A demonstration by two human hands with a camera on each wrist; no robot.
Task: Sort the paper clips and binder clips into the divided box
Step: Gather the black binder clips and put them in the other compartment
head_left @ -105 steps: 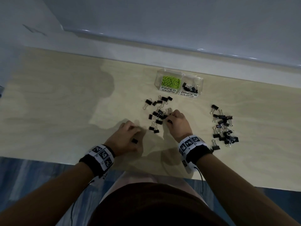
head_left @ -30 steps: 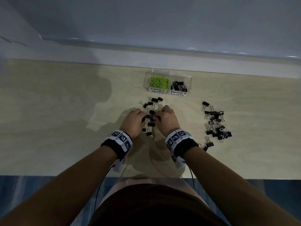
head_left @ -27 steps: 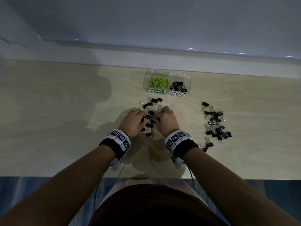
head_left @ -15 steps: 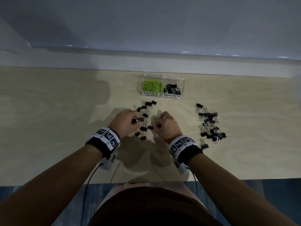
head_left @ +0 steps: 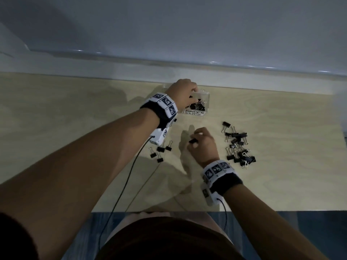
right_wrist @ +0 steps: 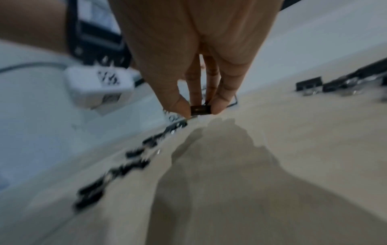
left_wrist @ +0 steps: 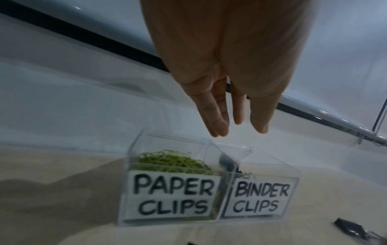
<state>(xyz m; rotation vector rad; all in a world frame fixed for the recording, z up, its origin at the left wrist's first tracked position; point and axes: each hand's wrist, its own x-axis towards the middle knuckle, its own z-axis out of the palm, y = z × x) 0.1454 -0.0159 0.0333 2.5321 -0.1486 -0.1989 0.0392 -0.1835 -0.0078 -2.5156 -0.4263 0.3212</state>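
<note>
Left hand hovered, fingers straight, over clear plastic divided box; right hand pinched a small black binder clip.

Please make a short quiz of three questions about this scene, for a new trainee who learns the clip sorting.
1. True or false: the left hand holds a binder clip.
2. Which compartment of the divided box contains green clips? A) the one labelled PAPER CLIPS B) the one labelled BINDER CLIPS C) neither
3. Fill in: the right hand pinches a black ____ between thumb and fingers.

Key
1. False. Its fingers are straight and empty, above the box.
2. A. The green paper clips lie behind the PAPER CLIPS label.
3. Binder clip. Other loose binder clips lie on the table.
</note>
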